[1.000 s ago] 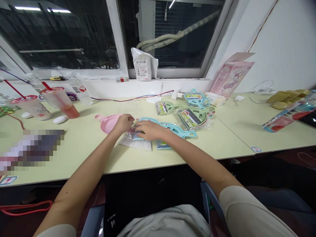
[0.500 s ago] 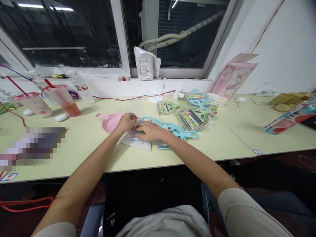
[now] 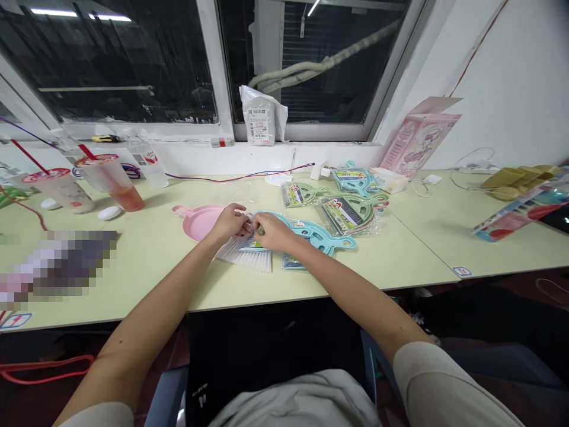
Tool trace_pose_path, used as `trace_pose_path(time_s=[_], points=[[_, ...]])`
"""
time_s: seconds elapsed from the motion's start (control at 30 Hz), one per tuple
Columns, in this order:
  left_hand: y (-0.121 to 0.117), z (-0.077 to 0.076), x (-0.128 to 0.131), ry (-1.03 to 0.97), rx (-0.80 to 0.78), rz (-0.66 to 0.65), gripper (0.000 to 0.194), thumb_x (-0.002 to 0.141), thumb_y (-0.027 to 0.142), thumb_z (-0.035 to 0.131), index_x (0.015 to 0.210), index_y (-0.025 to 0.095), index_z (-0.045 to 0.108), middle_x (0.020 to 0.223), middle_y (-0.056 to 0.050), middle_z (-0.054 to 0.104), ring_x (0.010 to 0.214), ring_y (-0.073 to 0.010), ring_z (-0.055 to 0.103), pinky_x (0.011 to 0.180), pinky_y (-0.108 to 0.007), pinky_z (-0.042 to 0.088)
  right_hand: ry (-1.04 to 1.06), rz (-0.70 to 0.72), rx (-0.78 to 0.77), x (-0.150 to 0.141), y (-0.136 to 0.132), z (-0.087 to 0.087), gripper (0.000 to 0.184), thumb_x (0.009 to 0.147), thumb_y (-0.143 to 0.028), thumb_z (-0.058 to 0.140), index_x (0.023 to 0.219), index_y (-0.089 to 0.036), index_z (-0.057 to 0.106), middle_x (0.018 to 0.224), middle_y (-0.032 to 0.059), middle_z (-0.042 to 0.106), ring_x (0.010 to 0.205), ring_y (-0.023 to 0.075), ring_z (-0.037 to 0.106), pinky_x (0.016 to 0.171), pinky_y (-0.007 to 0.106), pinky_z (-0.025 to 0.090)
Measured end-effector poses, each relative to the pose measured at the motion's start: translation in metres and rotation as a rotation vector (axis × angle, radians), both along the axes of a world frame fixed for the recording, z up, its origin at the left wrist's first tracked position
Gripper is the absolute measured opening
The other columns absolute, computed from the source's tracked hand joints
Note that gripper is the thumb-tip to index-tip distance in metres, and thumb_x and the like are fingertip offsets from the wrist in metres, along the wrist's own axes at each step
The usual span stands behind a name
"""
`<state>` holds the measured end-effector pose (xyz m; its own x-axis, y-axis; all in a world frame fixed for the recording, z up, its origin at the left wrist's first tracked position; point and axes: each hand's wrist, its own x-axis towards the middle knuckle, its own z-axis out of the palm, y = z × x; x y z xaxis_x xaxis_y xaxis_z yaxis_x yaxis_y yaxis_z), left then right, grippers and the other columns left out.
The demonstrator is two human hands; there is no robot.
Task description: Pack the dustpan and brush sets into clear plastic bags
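Observation:
My left hand (image 3: 233,224) has its fingers curled and pinched at the left end of a bagged light-blue dustpan set (image 3: 262,245). From the right, my right hand (image 3: 272,233) pinches the same plastic bag, fingertips close to the left ones. Both hands partly hide this set. Under and below them a brush (image 3: 249,258) spreads its white bristles on the table. A pink dustpan (image 3: 200,222) lies beside my left hand, partly behind it. Right of my right hand is another light-blue dustpan set (image 3: 326,238) in clear wrapping.
Farther back lie bagged green dustpan sets (image 3: 349,212) and a blue one (image 3: 354,179). Drink cups (image 3: 113,184) and a clear bottle (image 3: 149,165) stand at the left. A pink box (image 3: 420,142) leans by the wall. The table's front edge (image 3: 284,301) runs before me.
My right hand's fingers have gone from lying spread over the blue set to pinching its bag near my left hand. The left hand has barely moved.

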<state>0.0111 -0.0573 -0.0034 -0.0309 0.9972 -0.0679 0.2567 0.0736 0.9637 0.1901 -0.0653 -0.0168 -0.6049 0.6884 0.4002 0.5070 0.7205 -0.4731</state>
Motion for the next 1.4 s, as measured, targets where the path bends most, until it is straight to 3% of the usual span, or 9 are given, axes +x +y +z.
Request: trace_pose_path(time_s=[0.13,0.27,0.47,0.73,0.83,0.97,1.1,1.27,1.4], points=[[0.011,-0.014,-0.006,0.113,0.112,0.054,0.040,0.072,0.013,0.068,0.110,0.018,0.057,0.075,-0.001,0.070,0.054,-0.0160,0.062,0.053,-0.026,0.044,-0.001,-0.109,0.044,0.001,0.005,0.000,0.010,0.086,-0.014,0.060,0.092,-0.021,0.059,0.100,0.0069,0.066,0.103,0.0248,0.056,0.092,0.035,0.044],[0.022,-0.030,-0.008,0.263,0.256,0.118,0.038,0.068,0.014,0.070,0.105,0.018,0.063,0.097,-0.008,0.074,0.088,-0.0215,0.071,0.076,-0.028,0.054,-0.035,-0.226,-0.004,0.008,0.016,-0.002,0.020,0.090,-0.011,0.055,0.106,-0.017,0.065,0.113,0.0123,0.068,0.113,0.0259,0.058,0.100,0.037,0.044],[0.027,-0.038,-0.001,0.234,0.315,0.119,0.055,0.078,0.016,0.065,0.132,0.018,0.059,0.139,-0.017,0.066,0.113,-0.0231,0.069,0.098,-0.034,0.053,-0.217,-0.180,-0.024,0.014,0.024,-0.008,0.023,0.093,-0.016,0.059,0.110,-0.015,0.074,0.119,0.0147,0.071,0.122,0.0269,0.061,0.108,0.036,0.043],[0.032,-0.036,-0.003,0.327,0.377,0.040,0.043,0.080,0.013,0.056,0.120,0.019,0.073,0.110,-0.010,0.078,0.105,-0.0249,0.072,0.095,-0.033,0.054,-0.277,-0.141,-0.009,0.011,0.025,-0.011,0.037,0.095,-0.029,0.062,0.129,-0.018,0.071,0.151,0.0163,0.058,0.144,0.0341,0.048,0.120,0.050,0.035],[0.035,-0.037,-0.003,0.362,0.387,0.061,0.034,0.080,0.014,0.058,0.108,0.018,0.077,0.111,-0.012,0.079,0.105,-0.0263,0.072,0.101,-0.035,0.052,-0.301,-0.101,0.003,0.007,0.035,-0.006,0.037,0.102,-0.035,0.054,0.129,-0.014,0.069,0.148,0.0177,0.061,0.145,0.0334,0.048,0.120,0.048,0.036],[0.040,-0.042,-0.003,0.382,0.376,0.043,0.042,0.083,0.017,0.058,0.121,0.013,0.075,0.120,-0.016,0.077,0.110,-0.0279,0.072,0.104,-0.038,0.051,-0.383,-0.063,-0.027,-0.001,0.049,0.000,0.046,0.107,-0.042,0.045,0.136,-0.012,0.065,0.152,0.0174,0.058,0.150,0.0344,0.043,0.123,0.050,0.031],[0.042,-0.044,-0.003,0.440,0.388,0.002,0.051,0.090,0.019,0.051,0.137,0.008,0.068,0.134,-0.018,0.072,0.121,-0.0278,0.069,0.110,-0.038,0.049,-0.464,-0.035,-0.019,-0.007,0.055,-0.001,0.041,0.105,-0.038,0.047,0.129,-0.012,0.068,0.147,0.0186,0.063,0.146,0.0378,0.047,0.120,0.056,0.032],[0.041,-0.043,0.006,0.543,0.408,-0.043,0.053,0.095,0.018,0.043,0.143,0.007,0.064,0.142,-0.016,0.068,0.131,-0.0279,0.064,0.114,-0.037,0.046,-0.390,0.017,-0.017,-0.004,0.062,-0.005,0.031,0.102,-0.028,0.049,0.115,-0.012,0.071,0.129,0.0191,0.071,0.127,0.0307,0.061,0.113,0.042,0.042],[0.036,-0.043,0.014,0.658,0.431,-0.116,0.055,0.095,0.016,0.045,0.148,0.011,0.060,0.143,-0.015,0.067,0.130,-0.0301,0.064,0.112,-0.039,0.047,-0.153,-0.152,-0.188,0.007,0.072,-0.001,0.039,0.092,-0.007,0.046,0.125,-0.013,0.066,0.132,0.0144,0.070,0.119,0.0257,0.065,0.101,0.035,0.051]])
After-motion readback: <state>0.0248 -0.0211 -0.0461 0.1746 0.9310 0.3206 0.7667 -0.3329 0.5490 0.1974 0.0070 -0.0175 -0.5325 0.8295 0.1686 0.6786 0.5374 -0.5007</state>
